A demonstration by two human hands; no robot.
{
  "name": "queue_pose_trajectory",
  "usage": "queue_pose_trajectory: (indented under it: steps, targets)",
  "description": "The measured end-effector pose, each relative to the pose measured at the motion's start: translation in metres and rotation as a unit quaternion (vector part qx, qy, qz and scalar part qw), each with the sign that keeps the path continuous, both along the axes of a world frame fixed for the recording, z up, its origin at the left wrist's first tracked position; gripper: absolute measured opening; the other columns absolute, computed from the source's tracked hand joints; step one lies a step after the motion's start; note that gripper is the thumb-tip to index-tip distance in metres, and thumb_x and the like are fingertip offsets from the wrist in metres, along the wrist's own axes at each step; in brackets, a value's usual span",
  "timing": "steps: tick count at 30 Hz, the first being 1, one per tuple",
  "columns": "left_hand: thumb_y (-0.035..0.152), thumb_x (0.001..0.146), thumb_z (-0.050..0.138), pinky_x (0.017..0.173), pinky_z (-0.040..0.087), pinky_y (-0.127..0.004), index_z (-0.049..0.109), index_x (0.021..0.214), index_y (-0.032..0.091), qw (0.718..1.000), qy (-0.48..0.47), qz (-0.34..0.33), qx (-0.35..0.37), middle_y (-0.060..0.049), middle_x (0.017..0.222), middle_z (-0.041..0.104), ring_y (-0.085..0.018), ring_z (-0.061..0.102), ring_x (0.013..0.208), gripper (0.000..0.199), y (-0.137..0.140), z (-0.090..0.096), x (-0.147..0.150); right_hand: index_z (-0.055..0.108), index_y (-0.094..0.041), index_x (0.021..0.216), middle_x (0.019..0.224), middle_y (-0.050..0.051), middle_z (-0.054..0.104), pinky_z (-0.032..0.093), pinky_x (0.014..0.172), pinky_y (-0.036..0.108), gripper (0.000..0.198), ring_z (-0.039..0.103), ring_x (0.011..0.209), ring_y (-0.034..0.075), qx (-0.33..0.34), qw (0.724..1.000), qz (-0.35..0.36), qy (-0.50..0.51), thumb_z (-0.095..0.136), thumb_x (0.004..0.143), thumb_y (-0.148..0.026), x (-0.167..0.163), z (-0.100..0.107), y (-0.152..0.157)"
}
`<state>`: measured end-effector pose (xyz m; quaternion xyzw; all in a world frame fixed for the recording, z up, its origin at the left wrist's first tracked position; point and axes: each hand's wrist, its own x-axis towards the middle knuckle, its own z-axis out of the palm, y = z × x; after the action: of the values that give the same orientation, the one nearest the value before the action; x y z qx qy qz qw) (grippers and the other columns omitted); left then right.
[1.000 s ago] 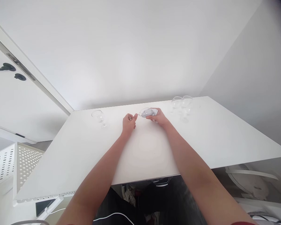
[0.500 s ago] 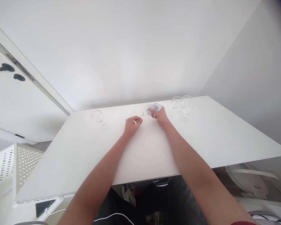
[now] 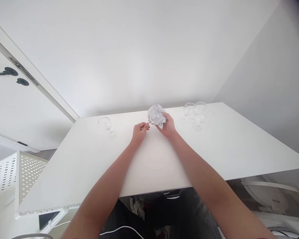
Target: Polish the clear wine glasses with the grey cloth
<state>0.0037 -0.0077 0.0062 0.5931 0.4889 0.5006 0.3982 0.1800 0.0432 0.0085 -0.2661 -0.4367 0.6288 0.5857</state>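
Above the white table, my left hand (image 3: 140,131) is closed round the stem and foot of a clear wine glass (image 3: 153,116), which tilts so its bowl points up and to the right. My right hand (image 3: 167,124) is shut on a light grey cloth (image 3: 161,123). The cloth is spread around the outside and back of the bowl, and shows through the glass. My right fingertips are partly hidden behind the cloth.
On the left of the white table (image 3: 94,166) stands one wine glass (image 3: 105,123). Several more wine glasses (image 3: 200,109) are grouped at the back right. A wall (image 3: 139,53) rises behind the table; a white perforated panel (image 3: 33,172) is at the left.
My right hand has brought the cloth from inside the bowl's mouth to around its outside, moving slightly left. My left hand keeps its hold on the stem.
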Motion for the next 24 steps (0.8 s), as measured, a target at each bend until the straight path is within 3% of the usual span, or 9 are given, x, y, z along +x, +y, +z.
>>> queue_pose_trajectory:
  steps: [4,8,13,20,24]
  targets:
    - [0.050,0.094,0.059,0.072,0.046,-0.029,0.066,0.073,0.018,1.000,0.001,0.018,-0.004,-0.005,0.079,0.067,-0.018,0.061,0.079,0.038,0.0007,-0.0013,-0.0002,0.063,-0.028,0.122,0.111,0.007,0.072,0.056,0.078,0.040,0.055,0.066,0.101,0.028,0.001,1.000,0.008,0.004,0.051,0.090,-0.071,-0.0043,0.0052,-0.0070]
    - [0.051,0.093,0.060,0.070,0.045,-0.028,0.070,0.078,0.019,0.999,0.000,0.042,0.004,-0.005,0.080,0.067,-0.017,0.059,0.079,0.037,0.0036,-0.0051,-0.0013,0.065,-0.024,0.109,0.103,0.009,0.073,0.056,0.077,0.040,0.058,0.067,0.098,0.029,-0.018,0.999,0.020,-0.030,0.052,0.087,-0.076,-0.0068,0.0014,-0.0031]
    - [0.046,0.089,0.067,0.068,0.043,-0.028,0.074,0.084,0.021,0.999,0.008,0.033,-0.011,-0.004,0.089,0.070,-0.015,0.055,0.075,0.026,0.0056,-0.0076,-0.0010,0.064,-0.026,0.111,0.105,0.007,0.073,0.055,0.077,0.038,0.053,0.067,0.098,0.027,0.015,0.998,-0.037,-0.054,0.056,0.085,-0.071,-0.0039,-0.0018,0.0014]
    - [0.047,0.086,0.070,0.066,0.042,-0.028,0.075,0.084,0.021,0.999,0.017,0.033,0.008,-0.004,0.086,0.072,-0.015,0.054,0.072,0.027,0.0038,-0.0058,-0.0009,0.066,-0.026,0.112,0.101,0.007,0.074,0.055,0.074,0.039,0.061,0.068,0.096,0.029,-0.023,0.998,0.003,-0.057,0.050,0.086,-0.079,0.0000,-0.0007,0.0013]
    - [0.048,0.086,0.071,0.066,0.043,-0.028,0.074,0.082,0.021,0.999,0.018,0.045,-0.003,-0.003,0.085,0.071,-0.014,0.054,0.071,0.027,0.0032,-0.0052,-0.0007,0.064,-0.027,0.118,0.106,0.007,0.074,0.055,0.075,0.040,0.060,0.068,0.099,0.029,-0.008,0.999,-0.038,-0.018,0.052,0.087,-0.076,0.0003,-0.0003,0.0017]
